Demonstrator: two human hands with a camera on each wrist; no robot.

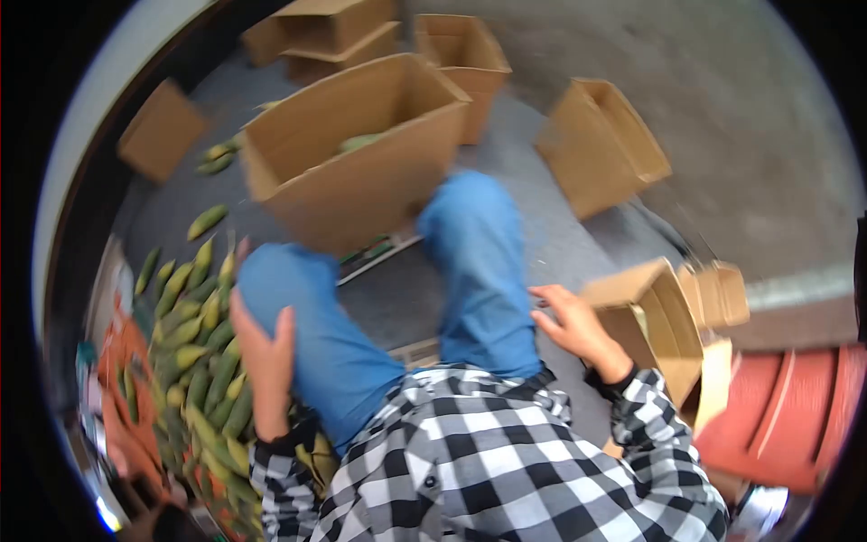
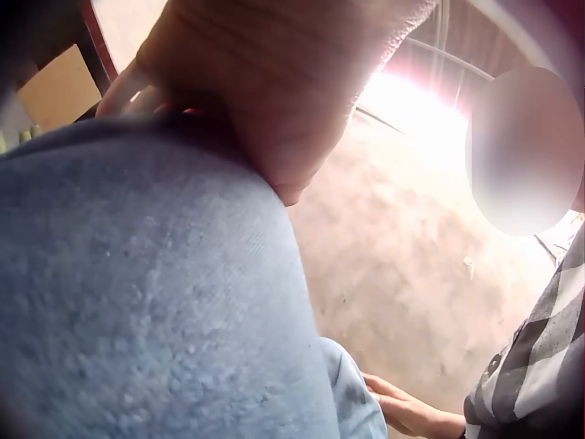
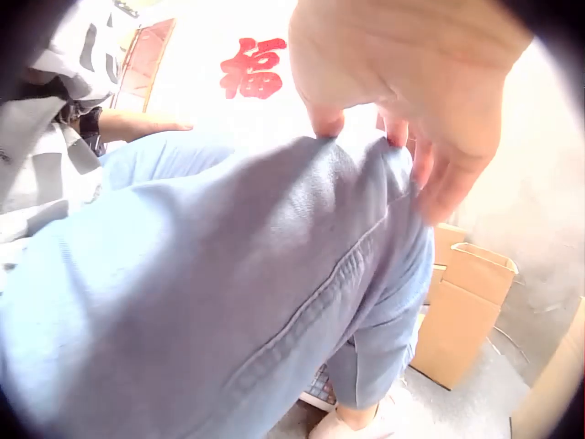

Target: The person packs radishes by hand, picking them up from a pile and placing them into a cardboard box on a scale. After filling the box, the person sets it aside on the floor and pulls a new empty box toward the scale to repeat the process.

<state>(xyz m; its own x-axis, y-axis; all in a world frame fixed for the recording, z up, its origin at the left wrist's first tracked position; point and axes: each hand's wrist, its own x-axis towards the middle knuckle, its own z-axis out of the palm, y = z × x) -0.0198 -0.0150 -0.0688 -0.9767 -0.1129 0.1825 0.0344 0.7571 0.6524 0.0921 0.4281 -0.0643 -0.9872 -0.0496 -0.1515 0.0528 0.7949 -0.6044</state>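
My left hand (image 1: 266, 361) rests along the outer side of the left leg of the blue jeans (image 1: 312, 307), with its thumb raised. In the left wrist view the left hand (image 2: 265, 73) lies against the denim, and its fingers are mostly hidden behind the leg. On the other side, my right hand (image 1: 582, 330) touches the right leg; in the right wrist view the fingertips (image 3: 393, 128) press lightly on the cloth. Neither hand shows an object in it. An open cardboard box (image 1: 352, 199) stands before the knees, with something green inside.
Long green and yellow fruits or vegetables (image 1: 212, 361) lie heaped at left, partly on orange material (image 1: 126, 397). More cardboard boxes (image 1: 601, 149) stand ahead and at right, one box (image 1: 664, 330) beside the right hand. Red ridged objects (image 1: 781, 411) lie at far right.
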